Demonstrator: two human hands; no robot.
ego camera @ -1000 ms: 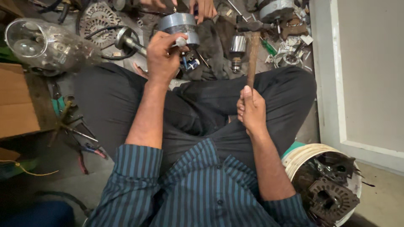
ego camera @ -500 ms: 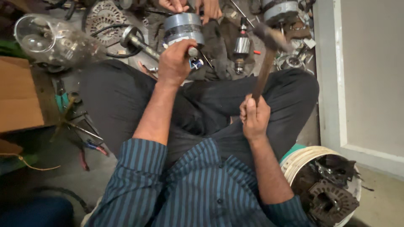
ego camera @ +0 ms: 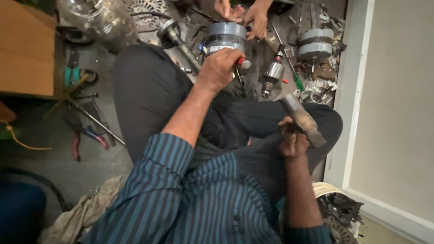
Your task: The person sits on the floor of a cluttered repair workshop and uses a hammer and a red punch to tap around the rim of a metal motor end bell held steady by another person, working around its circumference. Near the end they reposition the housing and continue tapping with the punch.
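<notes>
I sit cross-legged on the floor. My left hand point(ego camera: 220, 68) is closed around a red-handled tool point(ego camera: 243, 63) held against a grey cylindrical motor point(ego camera: 226, 37) in front of my knees. My right hand point(ego camera: 293, 141) grips a hammer point(ego camera: 299, 118) raised above my right thigh, its metal head tilted up and toward me. Another person's two hands point(ego camera: 244, 12) hold the motor from the far side.
A rotor point(ego camera: 273, 72) and a green-handled screwdriver point(ego camera: 298, 82) lie right of the motor. A second grey motor point(ego camera: 315, 43) stands at far right. A glass jar point(ego camera: 97, 18), cardboard box point(ego camera: 25, 47), pliers point(ego camera: 83, 138) and rag point(ego camera: 83, 212) lie left; a bucket of parts point(ego camera: 337, 212) lower right.
My right hand has swung the hammer up and back, from pointing away at the floor to head raised near my thigh. The left hand stays on the tool at the motor.
</notes>
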